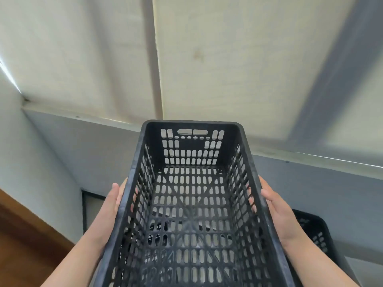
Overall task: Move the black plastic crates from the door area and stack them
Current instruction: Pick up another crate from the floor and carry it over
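A black crate (192, 204) of perforated plastic is shown held up in the air in front of the person, open side toward the camera, its far end wall with the handle slot raised toward the ceiling (228, 59). The left hand (112, 206) is pressed flat against the left long wall just under the rim, and the right hand (275, 210) against the right long wall; both are closed on the crate, with fingertips visible through the wall slots. A second black crate (317, 235) is partly seen low on the right, beside the held one and largely hidden by the right forearm. A wooden surface (24, 235), possibly a door, is seen at lower left.

The crate is judged to be in transit, not yet stacked. A slip is possible, since the crate is held only by side pressure on smooth walls and is tilted. A misaligned landing is also possible, because the view beneath is blocked by the crate itself, so a rim could be missed and the stack left crooked.

No brand, label or legible writing is visible on either crate.
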Action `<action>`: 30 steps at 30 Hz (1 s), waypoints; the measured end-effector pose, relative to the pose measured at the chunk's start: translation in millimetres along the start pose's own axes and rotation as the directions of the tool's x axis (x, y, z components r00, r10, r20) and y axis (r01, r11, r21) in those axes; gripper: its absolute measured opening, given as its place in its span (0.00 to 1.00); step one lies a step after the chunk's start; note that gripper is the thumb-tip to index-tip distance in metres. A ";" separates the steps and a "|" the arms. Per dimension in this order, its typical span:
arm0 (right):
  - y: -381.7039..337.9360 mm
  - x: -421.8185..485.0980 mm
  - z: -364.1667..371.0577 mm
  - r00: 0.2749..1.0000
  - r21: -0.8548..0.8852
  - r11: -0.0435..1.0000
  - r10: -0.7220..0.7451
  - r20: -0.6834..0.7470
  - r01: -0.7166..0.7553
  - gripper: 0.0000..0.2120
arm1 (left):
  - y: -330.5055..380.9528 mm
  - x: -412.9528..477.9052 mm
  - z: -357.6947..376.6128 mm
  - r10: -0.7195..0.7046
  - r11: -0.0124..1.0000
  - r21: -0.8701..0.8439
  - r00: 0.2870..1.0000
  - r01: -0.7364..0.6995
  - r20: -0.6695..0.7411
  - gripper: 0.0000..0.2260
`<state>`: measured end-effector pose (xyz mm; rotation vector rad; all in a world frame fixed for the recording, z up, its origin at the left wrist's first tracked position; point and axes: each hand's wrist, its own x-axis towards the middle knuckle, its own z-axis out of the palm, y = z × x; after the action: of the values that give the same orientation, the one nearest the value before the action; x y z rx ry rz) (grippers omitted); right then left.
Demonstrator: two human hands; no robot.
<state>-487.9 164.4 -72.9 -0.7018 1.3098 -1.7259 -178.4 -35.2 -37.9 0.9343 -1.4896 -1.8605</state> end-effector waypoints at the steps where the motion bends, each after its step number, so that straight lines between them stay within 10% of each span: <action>1: -1.3 -5.8 -6.2 1.000 -0.036 0.999 -0.007 -0.018 0.007 0.24 | -2.4 0.7 3.1 -0.015 0.999 0.035 1.000 0.014 0.026 0.30; 30: -54.2 -186.0 -277.1 0.955 -0.111 0.993 -0.070 -0.289 0.040 0.44 | -85.2 -35.4 301.1 -0.221 0.971 0.124 0.963 0.203 0.154 0.21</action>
<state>-639.6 465.9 -94.1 -0.5587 1.6053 -1.8702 -401.1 184.3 -74.8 1.0460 -1.6590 -2.0728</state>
